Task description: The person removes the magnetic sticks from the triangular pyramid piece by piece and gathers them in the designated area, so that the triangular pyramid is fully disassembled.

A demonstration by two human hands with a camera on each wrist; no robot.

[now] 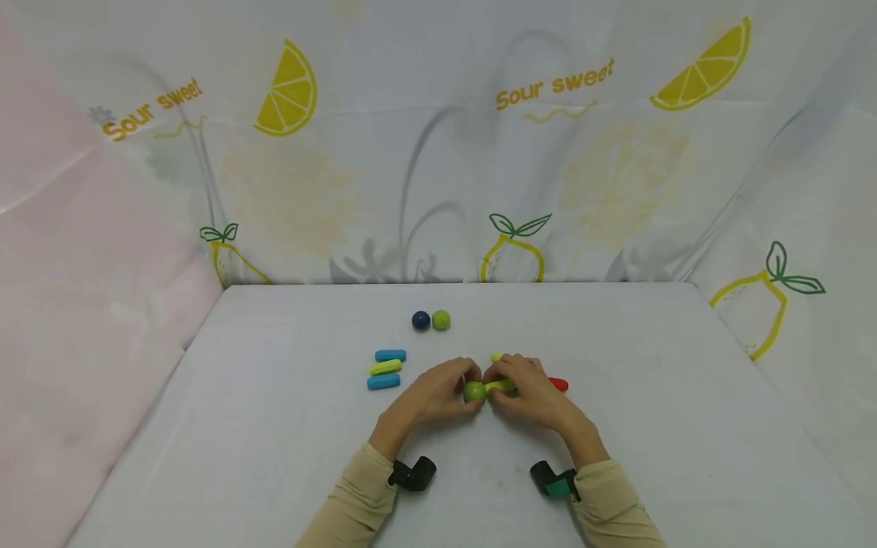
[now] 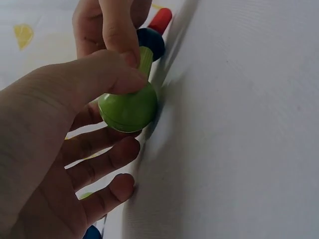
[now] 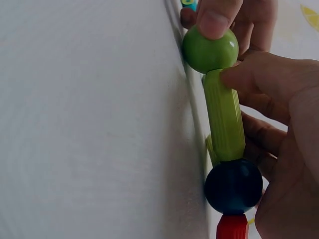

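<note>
One white counter [image 1: 240, 441] spreads under everything, and over it runs my chain [image 3: 227, 134], four pieces in a line. I take the held green ball [image 1: 474, 391] as my mark: the long axis goes from it out to my right, roughly along the counter's far edge, through a yellow-green stick [image 3: 224, 109], then a dark blue ball [image 3: 234, 186], then a red stick [image 1: 559, 383] whose tip points right.

Both hands are grasping. My left hand [image 1: 435, 392], left of the held green ball, pinches it between thumb and fingers, the remaining fingers loosely fanned. My right hand [image 1: 526, 392], just right of it, pinches the yellow-green stick close to where the two meet. So the chain's green end sits between my hands and the rest passes under the right one; whether it touches the counter I can't tell.

Left of the held green ball lie three loose sticks [image 1: 385, 367], yellow-green between two blue. Beyond it, a loose dark blue ball [image 1: 421, 320] and a loose green ball [image 1: 441, 320] sit side by side.
</note>
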